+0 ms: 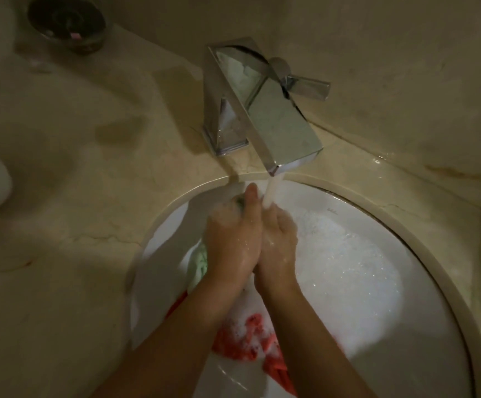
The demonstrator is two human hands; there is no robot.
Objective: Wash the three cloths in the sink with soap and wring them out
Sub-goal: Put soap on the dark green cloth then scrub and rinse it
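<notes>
1. While the tap runs, nearest the camera you get the two forearms coming up from the bottom edge, and under them the red cloth (245, 337) lying in the sink (423, 326), half buried in foam. Nobody's touching that one right now.

2. Bit further in, a pale green cloth (197, 264) hangs down the left side of the bowl, just beside the left wrist. It seems to run up under the left hand (233, 239), and a bit of green pokes out by the fingertips too.

3. Both hands are pressed side by side over the middle of the bowl, the right hand (278, 242) tight against the left. Left fingers look curled round the green cloth, thumb lying along the top. Right fingers are tucked under and into the stream, so I can't tell if they're gripping cloth or just getting rinsed.

4. Foam (345, 248) covers most of the water on the right side of the bowl.

5. Further back the water stream (270, 191) lands right on the fingertips, coming off the square chrome faucet (265, 110).

6. Far left corner of the counter (89, 173): a dark bowl (66, 23), can't make out what's in it.

7. Progress, my guess: soap is clearly in, so it's mid-wash on the green one. Red looks soaped but not wrung. I only count two cloths; the third is hidden or not there. Wringing is all still to do.
</notes>
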